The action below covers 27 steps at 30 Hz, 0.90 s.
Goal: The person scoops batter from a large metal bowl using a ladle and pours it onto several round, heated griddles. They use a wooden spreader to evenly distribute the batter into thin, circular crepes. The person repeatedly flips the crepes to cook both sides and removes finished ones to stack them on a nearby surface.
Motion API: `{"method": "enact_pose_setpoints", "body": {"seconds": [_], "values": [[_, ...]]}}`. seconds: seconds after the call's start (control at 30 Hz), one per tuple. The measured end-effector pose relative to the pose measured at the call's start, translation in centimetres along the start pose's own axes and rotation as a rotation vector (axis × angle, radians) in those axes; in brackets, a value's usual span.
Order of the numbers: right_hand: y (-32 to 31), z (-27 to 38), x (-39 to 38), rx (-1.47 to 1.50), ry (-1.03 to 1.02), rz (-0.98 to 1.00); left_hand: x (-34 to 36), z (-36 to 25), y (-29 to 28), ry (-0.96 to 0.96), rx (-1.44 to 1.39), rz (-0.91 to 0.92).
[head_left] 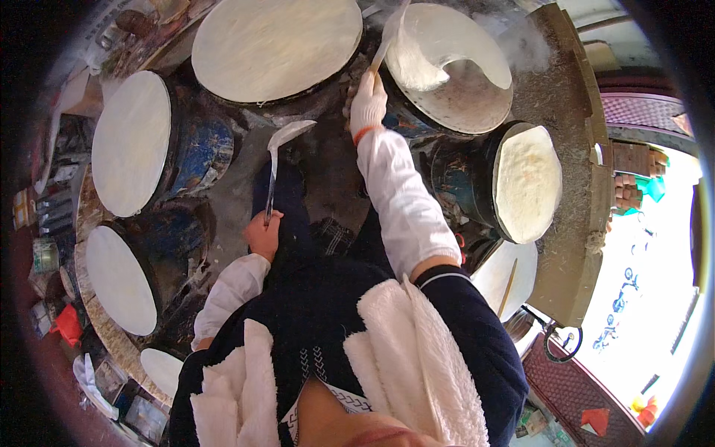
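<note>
My left hand (263, 235), bare, is closed around the handle of a ladle (289, 134) whose bowl is coated with pale batter. The ladle points away from me, over the floor between the round griddles. In a white glove, my right hand (368, 103) grips a wooden batter spreader (382, 52) at the far right griddle (469, 100). White batter (417, 65) covers this griddle in a curved band, and a grey patch of bare plate shows at its near side. Steam hangs beside it.
Pale sheets cover the far griddle (275, 48), the left griddle (131, 145) and the near left griddle (123, 279). On the right, a pancake (529, 184) has a loose edge. A wooden stick (509, 289) lies across another griddle. A brown counter (570, 164) curves around the right side.
</note>
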State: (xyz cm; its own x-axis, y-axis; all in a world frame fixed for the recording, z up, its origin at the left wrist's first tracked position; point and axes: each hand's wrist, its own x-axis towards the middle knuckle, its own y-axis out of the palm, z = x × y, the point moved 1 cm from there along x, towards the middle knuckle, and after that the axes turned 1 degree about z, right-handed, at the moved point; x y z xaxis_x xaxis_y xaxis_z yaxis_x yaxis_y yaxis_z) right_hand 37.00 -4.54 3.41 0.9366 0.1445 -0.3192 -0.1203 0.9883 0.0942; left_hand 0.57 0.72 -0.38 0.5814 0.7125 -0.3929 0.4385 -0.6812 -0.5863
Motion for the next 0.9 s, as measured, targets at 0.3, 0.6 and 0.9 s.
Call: {"method": "enact_pose_setpoints", "body": {"seconds": [0.3,0.6,0.9], "values": [[-5.4,1.5,-10.1,0.114,0.352,-0.203,-0.1,1.7,0.3,0.087,-0.134,-0.045],[-7.8,1.7,-10.4,0.056,0.300,-0.100,-0.4,0.5,0.1,0.096,-0.034,-0.064],[-12.8,-0.1,-14.8,0.046,0.360,-0.111,0.2,0.1,2.4,0.153,0.061,-0.087]]}}
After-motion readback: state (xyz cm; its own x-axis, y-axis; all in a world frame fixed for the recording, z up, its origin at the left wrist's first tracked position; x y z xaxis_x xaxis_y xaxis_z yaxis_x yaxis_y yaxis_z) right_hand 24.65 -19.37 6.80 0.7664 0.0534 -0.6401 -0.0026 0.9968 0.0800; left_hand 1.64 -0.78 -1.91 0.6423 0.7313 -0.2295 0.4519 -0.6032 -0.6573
